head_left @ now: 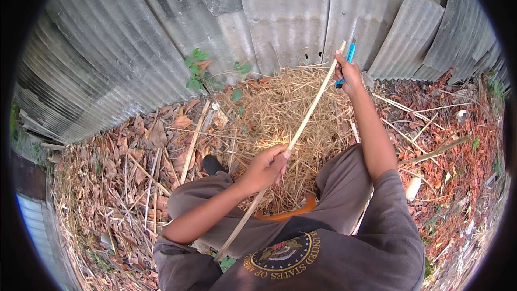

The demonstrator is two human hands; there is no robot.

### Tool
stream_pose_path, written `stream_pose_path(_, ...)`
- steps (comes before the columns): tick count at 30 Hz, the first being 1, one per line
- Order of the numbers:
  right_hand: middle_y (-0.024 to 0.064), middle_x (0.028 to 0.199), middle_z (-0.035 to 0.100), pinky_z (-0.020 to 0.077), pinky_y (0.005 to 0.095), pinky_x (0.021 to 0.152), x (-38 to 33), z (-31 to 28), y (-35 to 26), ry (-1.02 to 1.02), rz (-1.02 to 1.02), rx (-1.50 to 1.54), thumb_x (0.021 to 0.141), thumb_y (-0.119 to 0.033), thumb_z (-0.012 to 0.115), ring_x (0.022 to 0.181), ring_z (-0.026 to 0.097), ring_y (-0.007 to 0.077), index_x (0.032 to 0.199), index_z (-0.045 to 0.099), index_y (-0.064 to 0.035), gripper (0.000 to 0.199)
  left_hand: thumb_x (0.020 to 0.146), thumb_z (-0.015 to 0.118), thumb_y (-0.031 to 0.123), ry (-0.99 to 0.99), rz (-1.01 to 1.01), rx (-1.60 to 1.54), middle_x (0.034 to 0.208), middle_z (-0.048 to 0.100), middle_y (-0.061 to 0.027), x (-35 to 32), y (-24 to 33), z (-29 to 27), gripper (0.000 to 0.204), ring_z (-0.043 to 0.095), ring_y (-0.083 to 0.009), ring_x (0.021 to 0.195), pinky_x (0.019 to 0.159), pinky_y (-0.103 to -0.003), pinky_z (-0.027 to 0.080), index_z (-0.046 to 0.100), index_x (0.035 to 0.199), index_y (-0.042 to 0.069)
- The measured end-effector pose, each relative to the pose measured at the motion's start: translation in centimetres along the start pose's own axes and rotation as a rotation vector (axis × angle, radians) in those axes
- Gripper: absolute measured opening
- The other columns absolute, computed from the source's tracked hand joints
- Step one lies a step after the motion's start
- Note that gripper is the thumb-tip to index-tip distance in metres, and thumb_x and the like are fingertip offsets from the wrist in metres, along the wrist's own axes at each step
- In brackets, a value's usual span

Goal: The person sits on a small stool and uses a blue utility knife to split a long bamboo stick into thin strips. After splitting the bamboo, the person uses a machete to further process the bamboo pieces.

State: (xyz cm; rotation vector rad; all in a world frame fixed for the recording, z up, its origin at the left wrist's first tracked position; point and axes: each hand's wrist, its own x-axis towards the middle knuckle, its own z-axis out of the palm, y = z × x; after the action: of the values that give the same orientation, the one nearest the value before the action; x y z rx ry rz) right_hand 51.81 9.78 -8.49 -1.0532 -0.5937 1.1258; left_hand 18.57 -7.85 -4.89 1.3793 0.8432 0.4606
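A long, pale bamboo strip (pixel 308 113) slants across my lap, from low on the left up to the far right. My left hand (pixel 264 168) is closed round it near its middle, above my thigh. Farther out, my right hand (pixel 349 74) grips a blue utility knife (pixel 350 54), with the fingers also against the strip's upper end. The knife lies beside the strip, tip pointing away from me. Whether its blade touches the strip I cannot tell.
A pile of straw-like shavings (pixel 291 97) lies between my legs, near a curved orange object (pixel 291 214). Corrugated metal sheets (pixel 285 16) wall off the far side. Dry leaves (pixel 124 156) and loose strips (pixel 195 140) cover the ground; a leafy green plant (pixel 196 70) stands by the wall.
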Motion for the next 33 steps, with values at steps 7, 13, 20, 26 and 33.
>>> stream_pose_path(7,0.0001,0.061,0.047,0.0338,0.0264,0.047,-1.2,-0.3,-0.7,0.100,-0.150,-0.527,0.094,-0.053,0.052,0.048,0.040,0.0084,0.097,0.061,-0.0023,0.052,0.098,0.054,0.018,0.345,0.113,0.062,0.062,0.044,0.0072,2.4,-1.9,0.4,0.025,0.038,-0.0011,0.055,0.048,-0.021,0.032,0.064,0.110,0.000)
stream_pose_path(13,0.0080,0.069,0.056,0.0441,0.0358,0.062,-5.5,2.1,0.9,-0.363,-0.470,-1.020,0.094,-0.052,0.050,0.066,0.056,0.0223,0.105,0.060,-0.0063,0.048,0.095,0.061,0.021,0.526,0.170,0.033,0.065,0.052,0.0048,2.2,-1.3,-1.8,0.031,0.044,-0.0006,0.059,0.051,-0.019,0.037,0.064,0.116,0.000)
stream_pose_path(20,0.0126,0.072,0.060,0.0462,0.0418,0.061,-12.4,8.0,1.8,-0.591,-0.572,-1.111,0.089,-0.053,0.057,0.069,0.062,0.0306,0.096,0.060,-0.0090,0.045,0.094,0.061,0.014,0.628,0.226,0.104,0.072,0.052,0.0064,1.9,-0.2,-2.7,0.031,0.042,-0.0001,0.066,0.058,-0.018,0.037,0.061,0.120,-0.004)
stream_pose_path(26,0.0102,0.055,0.056,0.0466,0.0419,0.049,-13.7,9.3,2.9,-0.538,-0.818,-1.287,0.083,-0.063,0.058,0.051,0.061,0.0308,0.074,0.058,-0.0067,0.057,0.094,0.060,0.010,0.587,0.196,0.034,0.072,0.050,0.0067,1.6,0.9,-2.4,0.034,0.041,-0.0002,0.067,0.058,-0.018,0.037,0.058,0.124,-0.004)
stream_pose_path(33,0.0099,0.052,0.052,0.0438,0.0412,0.045,-13.3,8.9,3.5,-0.522,-0.975,-1.260,0.082,-0.063,0.059,0.047,0.058,0.0296,0.069,0.055,-0.0075,0.057,0.094,0.059,0.009,0.601,0.239,0.076,0.071,0.049,0.0074,1.2,1.4,-1.7,0.032,0.040,-0.0001,0.065,0.057,-0.018,0.035,0.059,0.124,-0.002)
